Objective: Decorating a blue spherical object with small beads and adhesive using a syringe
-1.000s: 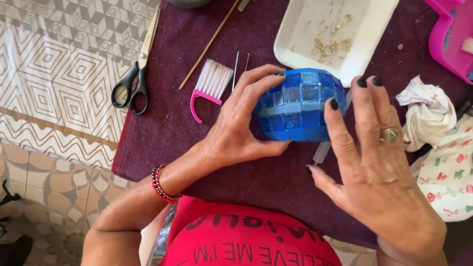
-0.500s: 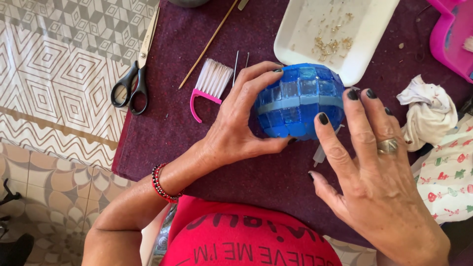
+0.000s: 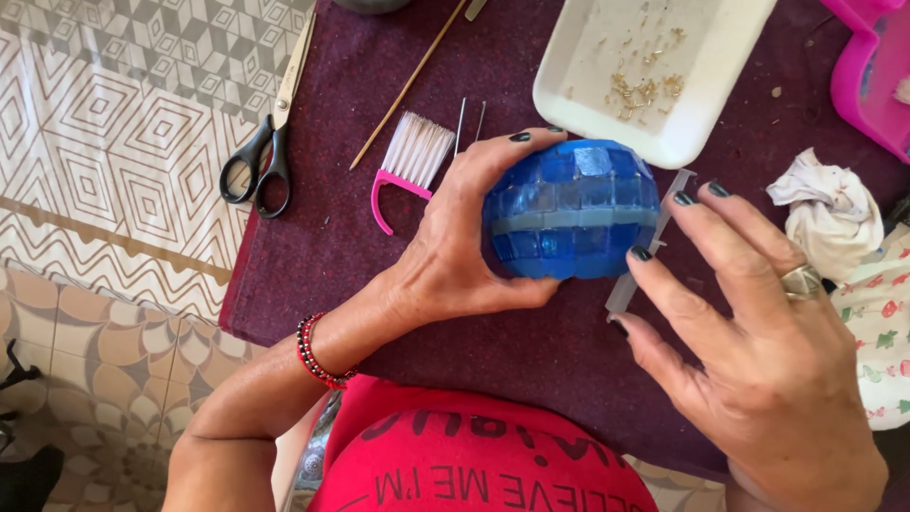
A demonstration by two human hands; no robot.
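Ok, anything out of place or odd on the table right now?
Nothing is spilled or broken. The scissors lie across the edge of the purple cloth, partly off it. A crumpled white rag sits by the right hand. The left hand holds the blue ball.

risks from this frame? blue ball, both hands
1. The blue mosaic ball is cupped only by the left hand, above the table; the right hand touches it with fingertips at most. A slip could drop it onto the purple cloth.
2. The white tray of small gold bits lies just behind the ball; a bump could scatter them.
3. Thin metal pins lie near the left hand's fingers: possible prick.
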